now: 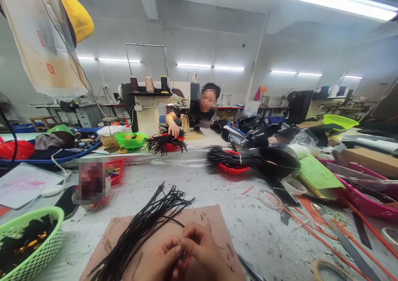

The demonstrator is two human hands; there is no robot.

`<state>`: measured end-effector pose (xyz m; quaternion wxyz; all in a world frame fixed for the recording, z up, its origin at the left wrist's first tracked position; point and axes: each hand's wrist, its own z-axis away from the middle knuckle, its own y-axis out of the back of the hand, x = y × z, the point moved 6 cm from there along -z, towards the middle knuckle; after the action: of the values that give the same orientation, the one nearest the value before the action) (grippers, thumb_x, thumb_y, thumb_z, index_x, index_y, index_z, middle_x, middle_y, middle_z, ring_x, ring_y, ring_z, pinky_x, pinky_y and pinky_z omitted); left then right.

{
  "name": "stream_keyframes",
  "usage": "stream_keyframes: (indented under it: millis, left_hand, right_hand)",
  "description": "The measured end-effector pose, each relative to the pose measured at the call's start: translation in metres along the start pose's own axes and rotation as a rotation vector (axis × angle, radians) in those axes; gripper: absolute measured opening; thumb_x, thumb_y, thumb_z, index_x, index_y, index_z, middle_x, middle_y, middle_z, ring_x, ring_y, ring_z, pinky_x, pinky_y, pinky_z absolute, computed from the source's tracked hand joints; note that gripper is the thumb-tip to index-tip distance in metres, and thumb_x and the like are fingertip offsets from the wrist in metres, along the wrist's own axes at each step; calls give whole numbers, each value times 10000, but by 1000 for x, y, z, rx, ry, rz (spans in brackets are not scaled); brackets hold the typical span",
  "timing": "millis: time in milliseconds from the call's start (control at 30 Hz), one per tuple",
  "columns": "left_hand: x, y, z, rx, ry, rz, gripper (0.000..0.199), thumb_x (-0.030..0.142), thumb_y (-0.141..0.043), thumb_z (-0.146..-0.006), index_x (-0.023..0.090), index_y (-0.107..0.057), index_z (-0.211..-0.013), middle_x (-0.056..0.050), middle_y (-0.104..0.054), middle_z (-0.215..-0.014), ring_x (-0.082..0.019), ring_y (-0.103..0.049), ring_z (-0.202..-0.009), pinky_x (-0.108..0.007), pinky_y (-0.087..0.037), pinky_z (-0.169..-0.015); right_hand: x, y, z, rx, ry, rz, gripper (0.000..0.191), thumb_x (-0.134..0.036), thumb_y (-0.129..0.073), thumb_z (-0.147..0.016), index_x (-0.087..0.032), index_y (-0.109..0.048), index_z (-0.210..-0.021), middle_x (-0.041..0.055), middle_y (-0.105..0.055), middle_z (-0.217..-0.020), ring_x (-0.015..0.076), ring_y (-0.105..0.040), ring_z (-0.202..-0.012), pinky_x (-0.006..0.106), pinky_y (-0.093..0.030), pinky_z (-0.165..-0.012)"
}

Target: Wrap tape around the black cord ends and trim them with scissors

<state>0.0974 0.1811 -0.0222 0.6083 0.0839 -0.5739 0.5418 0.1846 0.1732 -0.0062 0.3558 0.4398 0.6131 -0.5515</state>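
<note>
My left hand (160, 258) and my right hand (203, 250) meet low in the middle of the head view, thumbs and fingertips pinched close together. What lies between the fingertips is too small to make out. A thin black strip runs from the bundle toward my right fingers. Just left of my hands, a bundle of long black strips (137, 231) lies slantwise on a brown sheet (217, 219), its loose ends fanned out at the top.
A green basket (46, 248) stands at the lower left. Across the table, a person's hand (174, 130) touches black strips over a red bowl. Another red bowl (233, 170) holds strips. Scissors (248, 268), tape rolls and orange strips lie at the right.
</note>
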Motion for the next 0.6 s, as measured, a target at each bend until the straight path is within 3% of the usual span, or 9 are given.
stream_keyframes:
  millis: [67,133,200,267,433,600]
  left_hand:
    - [3,-4,3,11,-2,14,333,363,-801,-530,133,-566,-584,48,-497,-419,-23,-361,-353,-135,-228,-381]
    - [6,-8,5,-1,-22,24,335,351,-805,-523,135,-555,-580,50,-492,-418,-32,-380,-369,-139,-253,-397]
    - [7,-11,6,-11,-40,35,333,343,-802,-530,139,-542,-571,51,-486,-420,-42,-396,-383,-146,-271,-409]
    - [8,-11,6,-18,-50,61,324,331,-798,-541,142,-535,-564,48,-492,-426,-49,-407,-394,-153,-290,-418]
    - [1,-5,3,-21,-4,120,335,310,-817,-510,136,-534,-552,37,-505,-437,-44,-421,-388,-150,-300,-417]
    - [0,-1,-1,-44,-18,109,314,321,-798,-549,139,-542,-559,42,-492,-418,-40,-411,-365,-142,-281,-397]
  right_hand:
    - [0,2,1,35,33,19,368,-482,-716,-587,-183,-501,-588,-38,-452,-580,100,-457,-533,235,-355,-518]
    - [3,5,2,85,82,20,335,-452,-733,-581,-182,-585,-713,-31,-479,-637,96,-454,-574,231,-364,-556]
    - [7,7,2,104,110,-21,462,-454,-740,-570,-214,-594,-937,-29,-496,-700,94,-452,-591,226,-368,-565]
    - [11,8,2,99,120,-34,538,-460,-739,-569,-234,-561,-1024,-24,-502,-740,96,-458,-605,223,-366,-560]
    - [10,3,0,27,71,46,383,-519,-679,-614,-180,-523,-700,-41,-438,-588,86,-402,-524,226,-311,-514]
    - [-1,1,-3,20,114,124,412,-536,-681,-591,-186,-464,-590,-32,-396,-608,95,-367,-556,234,-296,-528]
